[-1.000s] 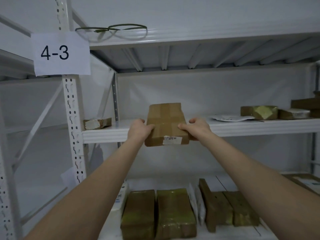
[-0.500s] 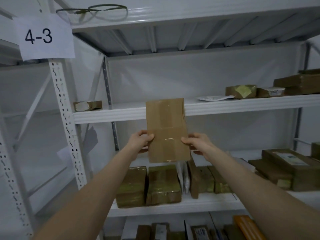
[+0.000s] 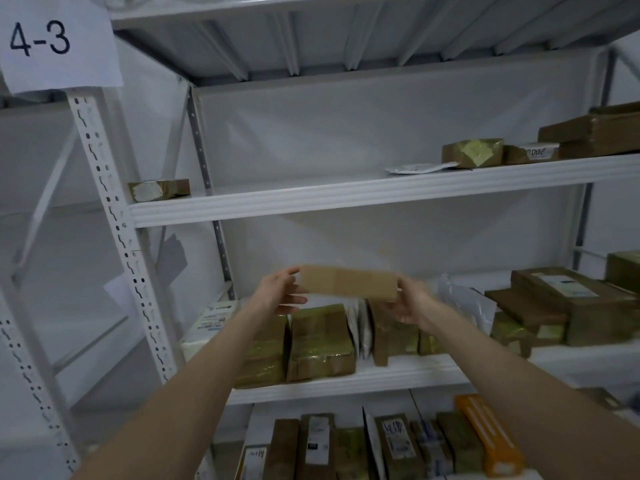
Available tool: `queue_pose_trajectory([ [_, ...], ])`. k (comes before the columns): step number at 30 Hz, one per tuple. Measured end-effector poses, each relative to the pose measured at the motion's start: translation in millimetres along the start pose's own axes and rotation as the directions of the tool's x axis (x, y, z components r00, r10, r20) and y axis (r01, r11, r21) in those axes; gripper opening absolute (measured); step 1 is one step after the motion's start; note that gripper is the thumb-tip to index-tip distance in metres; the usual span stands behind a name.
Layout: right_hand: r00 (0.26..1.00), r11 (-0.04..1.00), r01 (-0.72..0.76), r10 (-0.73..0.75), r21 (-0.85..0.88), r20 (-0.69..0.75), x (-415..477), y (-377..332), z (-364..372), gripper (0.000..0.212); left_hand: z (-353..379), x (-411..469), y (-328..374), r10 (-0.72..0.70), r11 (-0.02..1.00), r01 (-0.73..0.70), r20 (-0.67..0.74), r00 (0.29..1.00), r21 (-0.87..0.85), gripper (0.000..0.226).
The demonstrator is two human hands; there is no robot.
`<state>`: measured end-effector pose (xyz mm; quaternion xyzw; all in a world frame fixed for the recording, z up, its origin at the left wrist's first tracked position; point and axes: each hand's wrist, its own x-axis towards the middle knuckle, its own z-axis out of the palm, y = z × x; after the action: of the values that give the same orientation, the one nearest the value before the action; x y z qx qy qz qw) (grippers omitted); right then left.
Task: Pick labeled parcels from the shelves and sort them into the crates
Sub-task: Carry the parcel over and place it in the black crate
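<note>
Cardboard parcel [image 3: 348, 283]: off the upper shelf [image 3: 311, 199], where its end rested a second ago, and now held lower, in open air in front of the middle shelf [image 3: 346, 382] and touching neither. Half a second ago it stood upright with its broad taped face to the camera; now it lies crosswise and tipped, showing mostly a narrow side. Left hand [image 3: 282, 294] pinches the left end between thumb and fingers; right hand [image 3: 408, 306] is curled around the right end from below. The white label seen earlier on one end is out of sight. Probably being turned over to read the label before carrying it off; pick looks done, sorting not begun. No crates in view. Racking is white steel with a perforated post [image 3: 114, 220] carrying a paper sign [image 3: 52, 43] reading 4-3. Upper shelf sparse: one small parcel [image 3: 159, 189] at the left end, a white mailer [image 3: 420, 167] and brown boxes to the right. Middle shelf holds tape-wrapped parcels [image 3: 320, 341] lying side by side; the tier below is packed with upright parcels and an orange box [image 3: 485, 434]. White wall behind, dim light.
</note>
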<state>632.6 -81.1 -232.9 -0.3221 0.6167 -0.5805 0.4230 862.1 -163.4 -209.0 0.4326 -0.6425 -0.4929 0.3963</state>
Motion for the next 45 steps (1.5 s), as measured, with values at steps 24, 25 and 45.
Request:
queue_pose_trajectory([
  [24, 0.987, 0.958, 0.125, -0.147, 0.257, 0.068, -1, 28, 22, 0.041, -19, 7, -17, 0.023, 0.996, -0.04, 0.202, 0.979, 0.081, 0.077],
  [25, 0.982, 0.948, 0.156, -0.18, 0.279, 0.063, -3, 18, 22, 0.041, -22, 8, -9, 0.052, 0.997, -0.063, 0.196, 0.979, 0.053, 0.076],
  [45, 0.623, -0.053, 0.356, -0.731, -0.933, 0.279, 42, -186, 89, 0.038, -10, 111, 174, 0.28, 0.959, -0.281, -0.055, 0.958, -0.018, 0.032],
])
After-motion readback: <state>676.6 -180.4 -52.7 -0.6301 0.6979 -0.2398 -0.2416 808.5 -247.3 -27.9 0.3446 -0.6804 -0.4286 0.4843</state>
